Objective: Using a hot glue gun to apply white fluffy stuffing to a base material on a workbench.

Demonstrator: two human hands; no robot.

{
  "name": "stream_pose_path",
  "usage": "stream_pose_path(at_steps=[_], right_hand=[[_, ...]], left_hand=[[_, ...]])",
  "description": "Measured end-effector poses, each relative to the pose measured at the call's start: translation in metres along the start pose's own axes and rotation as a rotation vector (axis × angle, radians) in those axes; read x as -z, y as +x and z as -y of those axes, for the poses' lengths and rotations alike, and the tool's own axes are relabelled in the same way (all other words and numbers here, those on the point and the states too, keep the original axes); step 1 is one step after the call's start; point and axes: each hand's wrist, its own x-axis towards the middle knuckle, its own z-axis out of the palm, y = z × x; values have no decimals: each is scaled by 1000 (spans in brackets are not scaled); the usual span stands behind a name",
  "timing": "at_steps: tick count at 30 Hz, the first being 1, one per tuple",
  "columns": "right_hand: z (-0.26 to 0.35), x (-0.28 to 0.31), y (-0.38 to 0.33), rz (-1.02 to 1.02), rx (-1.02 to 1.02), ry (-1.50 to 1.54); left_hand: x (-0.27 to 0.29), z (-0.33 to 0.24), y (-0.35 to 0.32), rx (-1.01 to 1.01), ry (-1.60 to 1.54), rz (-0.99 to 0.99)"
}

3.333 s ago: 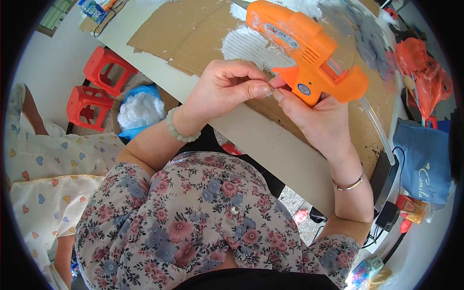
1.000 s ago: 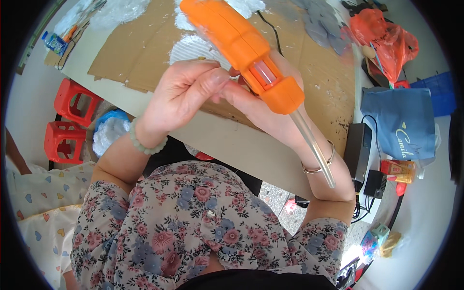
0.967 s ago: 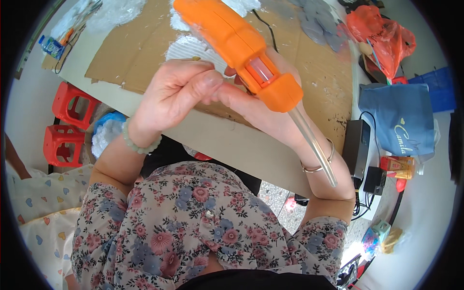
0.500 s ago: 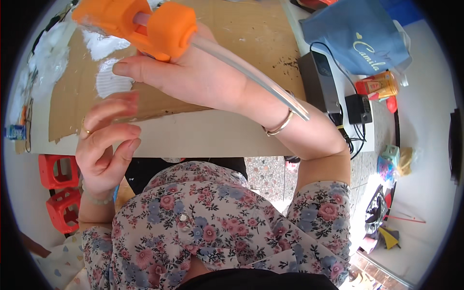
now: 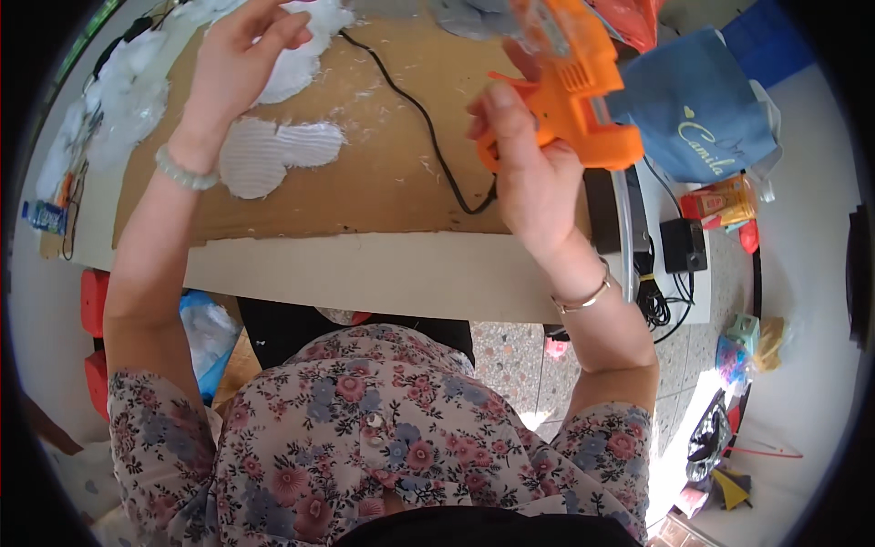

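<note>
My right hand (image 5: 533,173) grips an orange hot glue gun (image 5: 579,82) over the right side of the cardboard. A long clear glue stick (image 5: 626,242) sticks out of its rear and hangs beside my wrist. The gun's black cord (image 5: 415,105) trails across the cardboard. At the upper left, my left hand (image 5: 239,59) has its fingers loosely apart over a white fluffy piece (image 5: 296,68), partly cut off by the picture's top edge. I cannot tell whether it touches that piece. Closer to me lies a white ribbed fabric piece (image 5: 260,159) with a narrower lobe.
Brown cardboard (image 5: 365,205) covers much of the white table (image 5: 365,269). White stuffing (image 5: 137,77) is heaped along the left. A blue bag (image 5: 697,109), a dark box (image 5: 602,196), a black adapter (image 5: 684,244) and bundled cables are on the right. Red stools (image 5: 94,301) stand below left.
My right hand has swung the glue gun from the upper left to the right. My left hand has reached up and away from me, over the white pieces. The cord has come into view.
</note>
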Motion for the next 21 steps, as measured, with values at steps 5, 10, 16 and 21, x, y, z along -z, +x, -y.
stream_pose_path(at_steps=[5, 10, 16, 21], right_hand=[[12, 15, 3, -179, -40, 50], [10, 15, 8, -250, -124, 115], [10, 6, 10, -231, -242, 85], [16, 2, 6, -180, -254, 32]], left_hand=[[-32, -10, 58, -322, 227, -157], [-64, 28, 104, -346, 385, -74], [-105, 62, 124, -44, 727, 315], [-113, 61, 117, 87, 805, 574]])
